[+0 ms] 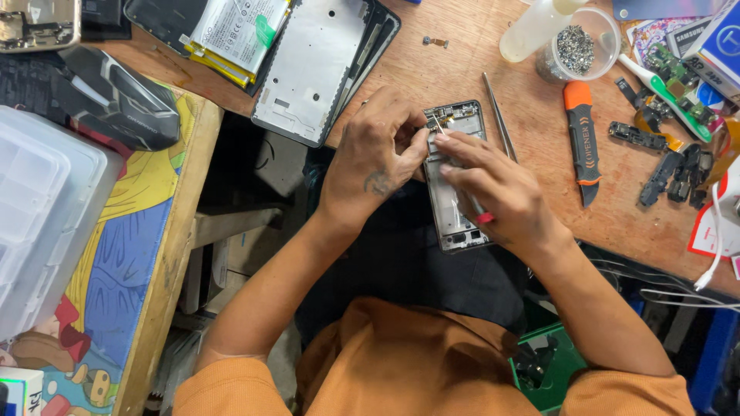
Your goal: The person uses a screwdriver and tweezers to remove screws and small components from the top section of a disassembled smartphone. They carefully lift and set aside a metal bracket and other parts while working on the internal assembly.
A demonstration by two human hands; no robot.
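Both hands work over an opened phone frame (pixel 455 173) at the bench edge. The left hand (pixel 378 158) pinches its top corner; the right hand (pixel 493 192) grips a thin red-tipped tool (pixel 482 216) against it. Tweezers (pixel 499 115) lie just beside

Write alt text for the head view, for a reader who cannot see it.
Two bare hands work on an opened phone frame at a wooden bench's edge: the left hand steadies it, the right hand holds a thin red-tipped tool. Tweezers and an orange-handled knife lie nearby.
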